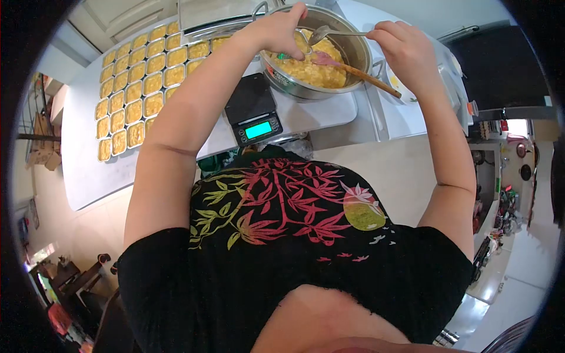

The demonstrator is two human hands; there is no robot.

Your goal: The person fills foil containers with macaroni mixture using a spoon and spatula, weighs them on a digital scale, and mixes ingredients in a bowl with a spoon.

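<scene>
A large metal pot (359, 44) holds a chunky yellow mixture (309, 72). Over its left side my left hand (281, 32) is closed around the edges of a small metal tin (303, 42), mostly hidden by the fingers. My right hand (402, 42), on the pot's right side, grips a metal spoon (341, 33) by its handle, with the spoon's bowl beside the tin. A wooden-handled spatula (371, 80) with a pinkish head rests in the mixture, its handle leaning out over the rim.
Rows of filled small tins (134, 91) cover the left of the white table (82, 170). A black digital scale (250, 103) with a lit display sits just left of the pot. At the right stands a white bowl (406, 94), partly behind my right arm.
</scene>
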